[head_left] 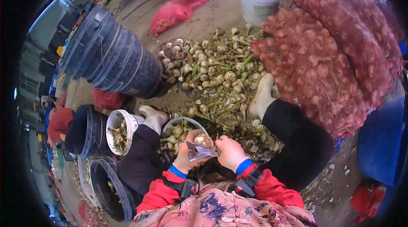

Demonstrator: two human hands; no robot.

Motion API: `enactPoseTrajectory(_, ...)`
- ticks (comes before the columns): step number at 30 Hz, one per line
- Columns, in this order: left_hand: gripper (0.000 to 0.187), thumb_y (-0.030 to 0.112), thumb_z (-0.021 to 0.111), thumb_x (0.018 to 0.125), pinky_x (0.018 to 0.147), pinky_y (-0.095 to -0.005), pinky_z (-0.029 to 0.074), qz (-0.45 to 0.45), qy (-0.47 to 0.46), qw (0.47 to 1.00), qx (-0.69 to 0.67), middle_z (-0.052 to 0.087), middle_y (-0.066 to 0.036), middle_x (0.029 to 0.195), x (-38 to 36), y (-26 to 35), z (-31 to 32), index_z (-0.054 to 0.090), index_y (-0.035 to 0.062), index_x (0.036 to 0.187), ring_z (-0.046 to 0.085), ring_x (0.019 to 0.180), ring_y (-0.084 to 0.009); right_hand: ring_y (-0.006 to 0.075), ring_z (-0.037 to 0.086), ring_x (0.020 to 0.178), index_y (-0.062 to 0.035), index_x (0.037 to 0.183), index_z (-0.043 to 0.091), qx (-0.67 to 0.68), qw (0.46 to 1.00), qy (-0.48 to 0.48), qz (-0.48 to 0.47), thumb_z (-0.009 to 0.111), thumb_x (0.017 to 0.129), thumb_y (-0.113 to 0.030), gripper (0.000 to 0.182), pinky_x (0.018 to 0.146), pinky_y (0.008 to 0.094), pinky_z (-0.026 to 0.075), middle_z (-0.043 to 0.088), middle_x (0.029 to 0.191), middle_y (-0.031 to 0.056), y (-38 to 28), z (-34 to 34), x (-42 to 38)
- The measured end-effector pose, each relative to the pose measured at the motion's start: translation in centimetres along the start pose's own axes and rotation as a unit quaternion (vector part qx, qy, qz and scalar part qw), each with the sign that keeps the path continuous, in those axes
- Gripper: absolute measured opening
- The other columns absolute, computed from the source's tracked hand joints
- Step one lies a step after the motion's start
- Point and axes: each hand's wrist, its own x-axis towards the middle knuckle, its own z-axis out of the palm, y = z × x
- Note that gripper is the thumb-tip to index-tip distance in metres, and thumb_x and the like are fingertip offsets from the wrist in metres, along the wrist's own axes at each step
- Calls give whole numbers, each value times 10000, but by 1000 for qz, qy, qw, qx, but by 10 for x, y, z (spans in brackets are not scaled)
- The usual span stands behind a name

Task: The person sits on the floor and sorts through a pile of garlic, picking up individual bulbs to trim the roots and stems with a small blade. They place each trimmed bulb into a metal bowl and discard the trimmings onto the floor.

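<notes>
My left hand [184, 155] is closed around a garlic bulb [204, 140], its pale round side facing up. A wide metal blade [201, 152] lies across the near side of the bulb, apparently touching it. My right hand [231, 153] grips the handle end of this knife, and its fingers hide most of the handle. Just beyond my left hand stands a round bucket [190, 120] with garlic bulbs and green stems in it. A heap of garlic [219, 72] with cut stems spreads over the floor between my white boots.
Tall stacked dark buckets [114, 52] lean at the left. A white bucket [137, 120] with garlic and black buckets [123, 193] stand beside my left leg. Red mesh sacks [310, 61] pile up at the right, near a blue tub [381, 142]. Another person [60, 124] is at far left.
</notes>
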Motion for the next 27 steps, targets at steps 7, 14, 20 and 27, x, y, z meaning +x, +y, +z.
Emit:
enactPoseTrajectory(7, 776, 116, 861, 597, 874, -328, 497, -14, 28, 985, -168, 586, -99, 1100, -11, -12, 6, 454, 24, 1251, 598, 998, -199, 394, 608, 919, -41, 884, 635, 20, 1000, 3, -9, 606, 744, -89, 151, 797, 479, 505, 573, 995, 177, 12, 13, 6)
enactPoseTrajectory(14, 808, 193, 885, 569, 920, -343, 473, 86, 60, 993, 46, 598, -114, 1130, -20, 75, -35, 482, 31, 1251, 590, 1037, -211, 406, 613, 1000, -24, 1067, 641, 145, 953, 92, 250, 633, 762, -124, 322, 889, 453, 484, 653, 1034, 220, 107, 31, 36)
enactPoseTrajectory(20, 874, 217, 894, 617, 946, -371, 499, 12, 151, 937, -316, 551, -80, 1240, -8, -4, -36, 439, 49, 1345, 563, 1134, -239, 365, 598, 950, -57, 962, 647, 144, 947, 284, 37, 657, 723, -63, 239, 844, 403, 490, 612, 1004, 168, 39, 16, 17)
enactPoseTrajectory(27, 573, 326, 700, 848, 924, -395, 488, -35, 150, 795, -586, 602, -121, 1192, -5, -8, -13, 503, 27, 1294, 589, 1096, -264, 366, 584, 945, -101, 952, 655, 100, 976, 173, -89, 720, 623, -53, 338, 794, 411, 495, 579, 1016, 144, -14, -4, 3)
